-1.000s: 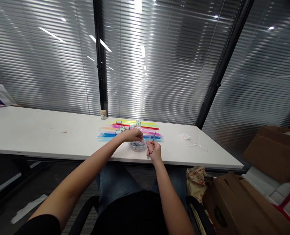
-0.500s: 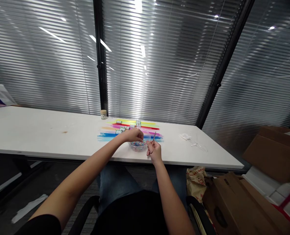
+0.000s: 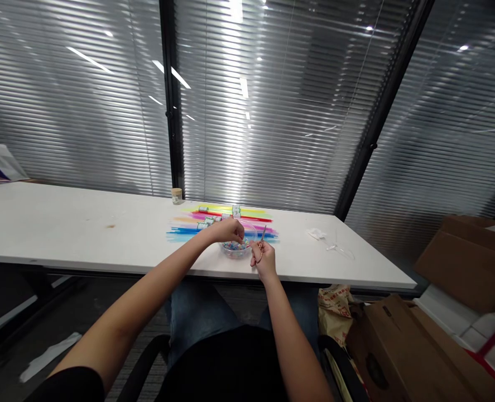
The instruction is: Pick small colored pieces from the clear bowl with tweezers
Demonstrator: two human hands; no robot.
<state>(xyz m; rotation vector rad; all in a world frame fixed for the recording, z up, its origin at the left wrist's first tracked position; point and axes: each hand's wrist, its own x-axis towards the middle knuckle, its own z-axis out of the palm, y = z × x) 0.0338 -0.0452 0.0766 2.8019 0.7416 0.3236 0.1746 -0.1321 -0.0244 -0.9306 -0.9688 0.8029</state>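
A clear round bowl (image 3: 235,254) of small multicoloured pieces stands near the table's front edge. Over it is my left hand (image 3: 228,230), its fingers pinched downward; what they hold, if anything, is too small to make out. My right hand (image 3: 265,262) is closed around a pair of copper-coloured scissors (image 3: 263,243), whose blades point up and away from me, at the bowl's right side. Behind the bowl lie bundles of coloured sticks: yellow, red (image 3: 251,218), pink and blue (image 3: 180,230). Several small labelled rolls or bands (image 3: 236,210) rest across them.
A small jar with a tan lid (image 3: 176,196) stands at the table's back edge. Thin clear plastic scraps (image 3: 335,247) lie on the white table (image 3: 63,229) to the right. Cardboard boxes (image 3: 398,346) and a paper bag (image 3: 334,312) are on the floor at right.
Both hands stay almost in place. My left fingers have shifted very slightly over the bowl; the scissors have hardly moved.
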